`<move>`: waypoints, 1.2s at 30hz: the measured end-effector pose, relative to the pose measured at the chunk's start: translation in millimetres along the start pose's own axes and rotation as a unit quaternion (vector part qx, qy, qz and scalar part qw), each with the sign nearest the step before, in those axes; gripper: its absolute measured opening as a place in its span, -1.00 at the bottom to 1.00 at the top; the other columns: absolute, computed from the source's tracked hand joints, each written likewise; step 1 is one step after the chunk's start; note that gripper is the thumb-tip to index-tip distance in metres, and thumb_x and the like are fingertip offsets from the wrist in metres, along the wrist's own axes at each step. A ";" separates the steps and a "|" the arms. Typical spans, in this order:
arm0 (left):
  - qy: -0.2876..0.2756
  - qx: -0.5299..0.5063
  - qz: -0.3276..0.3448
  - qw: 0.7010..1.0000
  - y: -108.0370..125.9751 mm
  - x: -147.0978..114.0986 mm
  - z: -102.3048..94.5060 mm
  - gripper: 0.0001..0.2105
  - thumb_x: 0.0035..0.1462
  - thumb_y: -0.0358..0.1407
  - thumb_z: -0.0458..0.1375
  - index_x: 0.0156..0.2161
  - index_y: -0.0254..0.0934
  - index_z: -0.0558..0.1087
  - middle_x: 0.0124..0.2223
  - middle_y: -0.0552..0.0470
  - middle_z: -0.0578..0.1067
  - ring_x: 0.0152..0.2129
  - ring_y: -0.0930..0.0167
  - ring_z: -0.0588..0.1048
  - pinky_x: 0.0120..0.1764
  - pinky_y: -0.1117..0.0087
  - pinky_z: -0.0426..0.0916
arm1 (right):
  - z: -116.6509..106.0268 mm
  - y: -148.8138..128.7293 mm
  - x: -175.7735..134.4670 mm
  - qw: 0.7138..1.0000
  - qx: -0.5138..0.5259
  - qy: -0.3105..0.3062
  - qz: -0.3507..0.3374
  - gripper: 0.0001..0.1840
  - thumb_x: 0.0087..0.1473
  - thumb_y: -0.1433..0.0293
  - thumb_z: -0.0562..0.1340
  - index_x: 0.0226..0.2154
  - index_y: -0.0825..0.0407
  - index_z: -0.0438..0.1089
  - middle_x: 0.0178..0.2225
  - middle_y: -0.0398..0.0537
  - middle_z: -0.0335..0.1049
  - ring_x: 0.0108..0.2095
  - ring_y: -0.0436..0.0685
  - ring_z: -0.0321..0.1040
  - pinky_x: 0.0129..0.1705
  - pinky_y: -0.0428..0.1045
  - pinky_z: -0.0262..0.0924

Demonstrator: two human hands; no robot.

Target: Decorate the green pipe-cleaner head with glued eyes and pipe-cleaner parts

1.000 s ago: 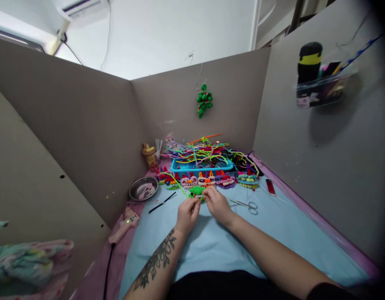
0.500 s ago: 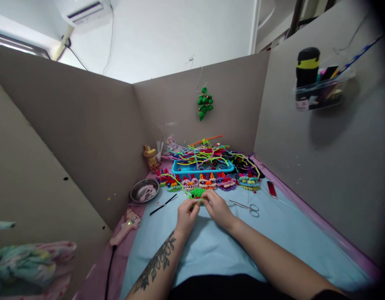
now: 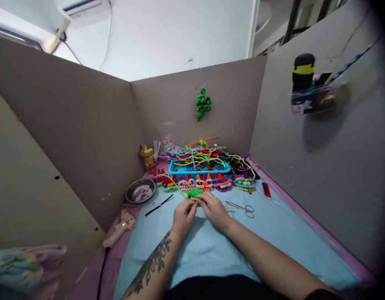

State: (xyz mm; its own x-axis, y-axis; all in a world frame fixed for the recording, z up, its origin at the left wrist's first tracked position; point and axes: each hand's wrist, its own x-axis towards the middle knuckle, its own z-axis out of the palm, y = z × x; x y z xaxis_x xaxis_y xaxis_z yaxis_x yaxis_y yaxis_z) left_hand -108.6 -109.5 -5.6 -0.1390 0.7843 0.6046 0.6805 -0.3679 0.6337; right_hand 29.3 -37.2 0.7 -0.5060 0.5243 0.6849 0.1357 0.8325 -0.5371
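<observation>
Between my two hands is a bright green pipe-cleaner piece, fuzzy on top, with a long lime stem sticking out to the upper left. My left hand pinches its near left side, thumb and fingers closed. From the right, my right hand grips the same piece with bent fingers. My fingertips hide the part where they meet. Just beyond stands a row of finished-looking colourful pipe-cleaner heads. Scissors lie to the right of my right hand, and a black pipe cleaner lies to the left.
A blue tray heaped with coloured pipe cleaners stands at the back. On the left are a metal bowl and a pink glue gun with a cord. A red item lies right. Grey partitions enclose the table.
The whole view has shifted slightly leftward as my head moved. Both hands stay on the green piece, with only small finger movements.
</observation>
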 end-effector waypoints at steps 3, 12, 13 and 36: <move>0.002 0.004 -0.005 1.000 -1.3 -0.5 1.0 -0.86 0.13 -0.33 0.04 -0.36 -0.28 0.44 -0.40 0.00 0.46 -0.44 0.43 0.41 -0.36 0.45 0.27 | 0.1 0.7 -0.4 1.000 0.010 -0.001 0.006 -0.79 0.13 0.48 0.07 -0.20 -0.02 0.34 -0.29 -0.03 0.36 -0.25 0.11 0.32 -0.20 0.04 0.25; 0.007 0.008 -0.007 1.000 -1.5 -0.5 0.8 -0.85 0.13 -0.32 0.04 -0.36 -0.28 0.44 -0.42 0.01 0.46 -0.47 0.44 0.40 -0.38 0.46 0.27 | -0.9 -0.4 0.0 1.000 0.026 0.006 -0.003 -0.79 0.13 0.48 0.08 -0.20 0.00 0.34 -0.29 -0.02 0.36 -0.24 0.11 0.31 -0.19 0.03 0.25; 0.006 0.008 -0.007 1.000 -1.3 -0.4 0.8 -0.85 0.13 -0.32 0.04 -0.36 -0.28 0.44 -0.41 0.01 0.46 -0.46 0.44 0.40 -0.38 0.46 0.27 | -1.2 -1.1 0.2 1.000 0.026 0.009 -0.005 -0.79 0.12 0.48 0.08 -0.20 0.00 0.35 -0.29 -0.02 0.36 -0.24 0.10 0.31 -0.19 0.02 0.25; -0.013 -0.074 -0.060 0.995 -1.9 -2.5 3.9 -0.82 0.12 -0.24 0.06 -0.30 -0.32 0.41 -0.42 0.03 0.45 -0.54 0.48 0.37 -0.46 0.50 0.26 | -7.0 -5.1 1.2 0.999 -0.019 -0.018 -0.030 -0.84 0.05 0.56 0.10 -0.32 0.02 0.33 -0.31 -0.01 0.31 -0.24 0.14 0.26 -0.20 0.05 0.21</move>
State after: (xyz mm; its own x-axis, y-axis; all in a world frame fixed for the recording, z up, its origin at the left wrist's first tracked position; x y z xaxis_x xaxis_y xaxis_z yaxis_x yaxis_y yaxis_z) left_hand -106.7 -108.9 -10.2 -0.1936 0.8393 0.5081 0.5470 -0.3376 0.7661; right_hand 34.0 -39.5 7.7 -0.5447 0.4666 0.6968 0.1354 0.8690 -0.4760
